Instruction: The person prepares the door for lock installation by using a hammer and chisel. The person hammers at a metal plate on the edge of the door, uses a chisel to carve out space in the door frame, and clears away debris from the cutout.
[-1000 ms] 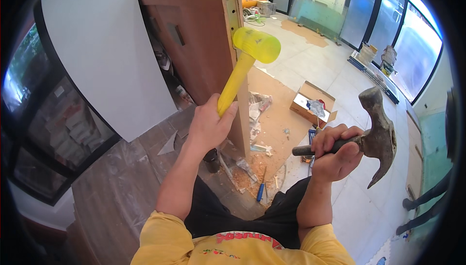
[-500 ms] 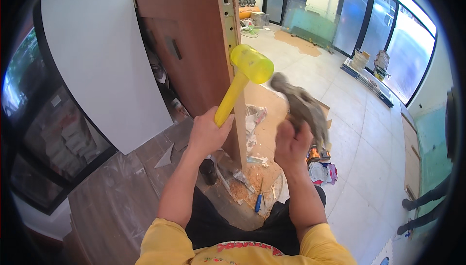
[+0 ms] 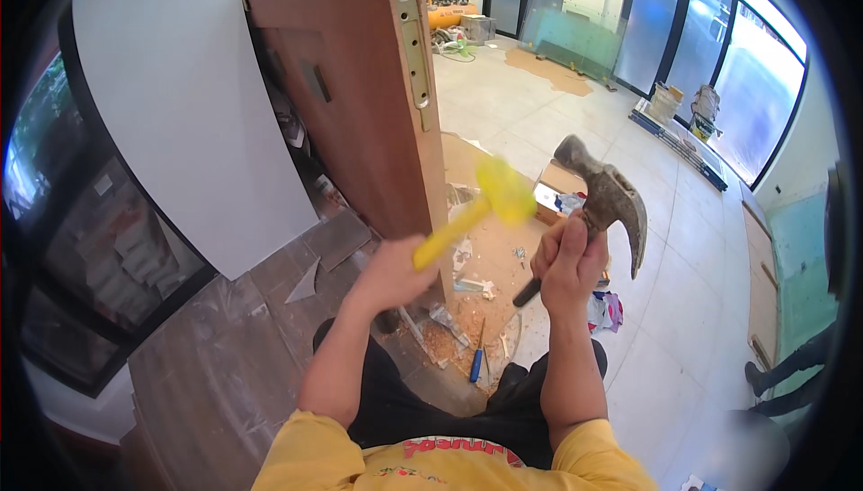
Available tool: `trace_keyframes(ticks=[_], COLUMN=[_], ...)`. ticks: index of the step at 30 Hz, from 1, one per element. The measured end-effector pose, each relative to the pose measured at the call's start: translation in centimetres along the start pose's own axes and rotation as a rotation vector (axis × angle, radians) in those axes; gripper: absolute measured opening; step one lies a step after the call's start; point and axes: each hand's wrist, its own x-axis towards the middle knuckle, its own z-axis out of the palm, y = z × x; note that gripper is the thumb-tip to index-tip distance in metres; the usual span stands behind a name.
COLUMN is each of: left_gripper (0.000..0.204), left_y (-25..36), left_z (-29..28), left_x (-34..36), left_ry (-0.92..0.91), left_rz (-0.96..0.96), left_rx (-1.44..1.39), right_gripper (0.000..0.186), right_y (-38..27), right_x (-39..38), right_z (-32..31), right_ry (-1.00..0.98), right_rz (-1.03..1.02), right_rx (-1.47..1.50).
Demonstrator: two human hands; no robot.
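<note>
My left hand is closed round the handle of a yellow mallet, its head smeared by motion. In my right hand is a claw hammer, gripped just below its worn metal head, the claw pointing right and down. The black end of its handle shows below my fist. A reddish-brown door stands upright on its bottom edge to the left of the tools. Along the door's edge runs a metal lock plate with holes and a slot.
Between my knees lie wood shavings and a blue-handled screwdriver. An open cardboard box sits beyond the hammer. Glass panes and an orange compressor stand at the back. A person's legs show at the far right.
The mallet has dropped away from the door's edge, down and to the right. My right hand has shifted slightly right, and the hammer has turned so its head stands higher.
</note>
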Motion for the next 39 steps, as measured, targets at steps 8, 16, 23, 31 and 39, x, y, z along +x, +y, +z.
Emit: trace_keyframes(ticks=[8, 16, 23, 31, 39], left_gripper=[0.029, 0.047, 0.047, 0.09, 0.099], left_y=[-16.0, -26.9, -12.1, 0.2, 8.1], left_z=[16.6, 22.2, 12.6, -0.9, -11.1], left_x=[-1.8, -4.5, 4.6, 9.0, 12.4], left_ry=[-0.798, -1.146, -0.461, 0.88, 0.811], left_rz=[-0.123, 0.05, -0.156, 0.351, 0.968], left_rx=[0.803, 0.881, 0.122, 0.056, -0.101], right_gripper=[0.022, 0.029, 0.034, 0.033, 0.034], right_y=[0.8, 5.2, 8.3, 7.7, 5.8], right_x=[-0.9, -2.3, -2.1, -0.9, 1.4], right_z=[0.0, -3.2, -2.6, 4.9, 6.9], right_ry=[-0.127, -0.08, -0.059, -0.148, -0.205], right_rz=[0.229, 0.443, 0.353, 0.251, 0.21], right_rx=[-0.333, -0.142, -0.161, 0.112, 0.034])
